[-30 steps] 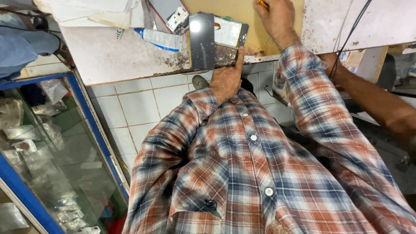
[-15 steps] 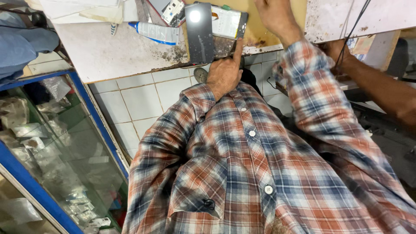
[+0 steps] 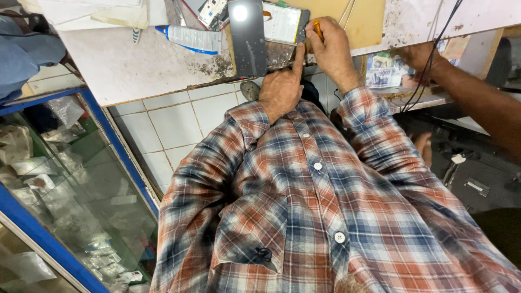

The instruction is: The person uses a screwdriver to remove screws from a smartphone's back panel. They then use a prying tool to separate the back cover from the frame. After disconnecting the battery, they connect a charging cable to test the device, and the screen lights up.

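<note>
My left hand (image 3: pixel 279 87) presses one finger against the opened flat phone body (image 3: pixel 285 24); my right hand (image 3: pixel 331 49) grips one orange-handled tool (image 3: pixel 317 30) at its edge. One detached dark glass screen panel (image 3: pixel 247 38) lies beside, on the stained white worktop (image 3: pixel 135 68), near one blue-and-white tube (image 3: pixel 190 38).
</note>
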